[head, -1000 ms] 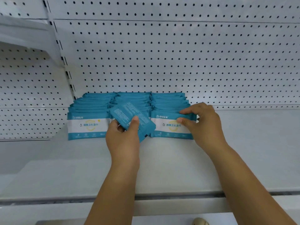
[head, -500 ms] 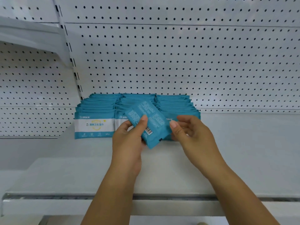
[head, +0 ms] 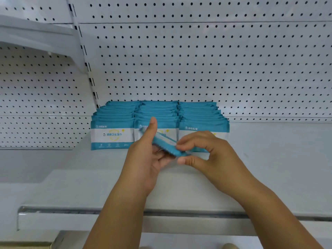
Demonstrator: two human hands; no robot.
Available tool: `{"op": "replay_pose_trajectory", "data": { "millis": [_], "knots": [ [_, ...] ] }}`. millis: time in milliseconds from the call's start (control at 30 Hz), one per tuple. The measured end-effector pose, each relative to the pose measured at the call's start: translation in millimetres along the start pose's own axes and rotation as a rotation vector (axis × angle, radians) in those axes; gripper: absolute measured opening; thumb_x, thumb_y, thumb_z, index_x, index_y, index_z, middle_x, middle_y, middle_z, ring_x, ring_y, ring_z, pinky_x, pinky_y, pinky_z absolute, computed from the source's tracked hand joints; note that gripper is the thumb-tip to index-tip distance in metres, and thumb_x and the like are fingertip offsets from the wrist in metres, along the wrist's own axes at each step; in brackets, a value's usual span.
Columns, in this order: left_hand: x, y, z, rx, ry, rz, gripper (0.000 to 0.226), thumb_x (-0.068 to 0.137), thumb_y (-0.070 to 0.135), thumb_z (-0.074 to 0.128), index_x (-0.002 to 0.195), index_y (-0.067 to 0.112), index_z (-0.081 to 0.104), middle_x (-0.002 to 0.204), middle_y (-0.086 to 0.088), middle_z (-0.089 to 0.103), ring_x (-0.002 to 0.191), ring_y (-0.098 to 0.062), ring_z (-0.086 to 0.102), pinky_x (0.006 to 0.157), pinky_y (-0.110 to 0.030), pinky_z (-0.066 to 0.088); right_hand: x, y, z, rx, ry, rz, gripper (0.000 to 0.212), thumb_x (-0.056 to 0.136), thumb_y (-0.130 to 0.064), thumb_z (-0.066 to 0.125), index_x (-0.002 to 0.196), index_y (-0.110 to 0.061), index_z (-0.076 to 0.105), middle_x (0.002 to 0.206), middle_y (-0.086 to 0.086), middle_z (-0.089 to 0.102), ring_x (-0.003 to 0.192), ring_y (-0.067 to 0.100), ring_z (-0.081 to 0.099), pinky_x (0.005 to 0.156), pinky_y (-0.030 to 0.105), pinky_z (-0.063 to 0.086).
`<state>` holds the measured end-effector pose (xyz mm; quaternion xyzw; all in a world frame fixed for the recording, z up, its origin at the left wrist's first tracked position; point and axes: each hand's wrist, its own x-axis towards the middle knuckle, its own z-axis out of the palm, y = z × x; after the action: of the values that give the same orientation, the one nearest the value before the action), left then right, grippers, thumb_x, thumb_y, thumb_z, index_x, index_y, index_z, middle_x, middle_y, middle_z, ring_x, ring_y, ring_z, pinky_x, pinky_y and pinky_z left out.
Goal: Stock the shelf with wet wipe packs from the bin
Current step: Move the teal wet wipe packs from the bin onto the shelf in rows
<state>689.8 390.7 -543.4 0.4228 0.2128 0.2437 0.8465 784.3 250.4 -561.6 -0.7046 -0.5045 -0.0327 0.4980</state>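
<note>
White shelf (head: 269, 168); wipe pack (head: 164, 143) edge-on, pinched between left hand (head: 145, 162), right hand (head: 212, 155).

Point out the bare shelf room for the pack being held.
Widest bare patch: the shelf right of the right row, between pegboard and front rail. Bare too: the strip between the left row and that rail. Crowded: before the middle row, where left hand and right hand hold the pack.
</note>
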Motion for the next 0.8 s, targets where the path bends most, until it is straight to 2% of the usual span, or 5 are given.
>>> {"op": "replay_pose_trajectory", "data": {
  "millis": [133,300,467,600,800],
  "knots": [
    [0.7,3.1,-4.2,-0.148,-0.019,0.021,0.03,0.101,0.03,0.054,0.117,0.006,0.062,0.106,-0.017,0.075,0.095,-0.03,0.074,0.072,-0.041,0.063,-0.7,-6.4,1.6,0.063,0.002,0.062,0.039,0.069,-0.045,0.079,0.104,-0.03,0.077,0.117,-0.022,0.067,0.122,0.001,0.053,0.099,0.008,0.036],
    [-1.6,2.7,-4.4,-0.205,-0.028,0.05,0.027,0.103,0.031,0.048,0.116,0.011,0.062,0.106,-0.013,0.076,0.094,-0.028,0.075,0.07,-0.042,0.063,0.2,-8.1,5.4,0.13,0.113,0.291,0.06,0.065,-0.06,0.073,0.119,-0.034,0.065,0.12,-0.019,0.062,0.111,-0.001,0.06,0.092,0.014,0.049],
    [-0.4,2.4,-6.9,-0.217,-0.126,-0.004,0.048,0.104,0.046,0.038,0.133,0.013,0.057,0.12,-0.014,0.071,0.109,-0.03,0.069,0.088,-0.045,0.059,4.1,-7.9,11.2,0.305,0.157,0.442,0.047,0.079,-0.022,0.083,0.119,-0.018,0.059,0.09,-0.007,0.072,0.076,0.006,0.071,0.062,0.012,0.05],
    [4.1,3.9,-14.6,-0.167,-0.173,-0.087,0.057,0.103,0.056,0.03,0.135,0.016,0.056,0.123,-0.014,0.07,0.114,-0.032,0.067,0.1,-0.05,0.05,7.6,-6.4,11.1,0.376,0.234,0.458,0.043,0.078,-0.009,0.084,0.113,-0.015,0.061,0.082,-0.001,0.074,0.071,0.011,0.073,0.063,0.018,0.056],
    [5.1,7.9,-28.3,0.233,0.068,0.189,0.018,0.097,0.031,0.061,0.104,0.017,0.071,0.1,-0.001,0.078,0.096,-0.016,0.074,0.083,-0.038,0.06,13.0,-3.3,11.5,0.278,0.301,0.382,0.043,0.077,-0.006,0.084,0.112,-0.018,0.061,0.088,0.0,0.07,0.068,0.003,0.067,0.066,0.017,0.055]
  ]
}}
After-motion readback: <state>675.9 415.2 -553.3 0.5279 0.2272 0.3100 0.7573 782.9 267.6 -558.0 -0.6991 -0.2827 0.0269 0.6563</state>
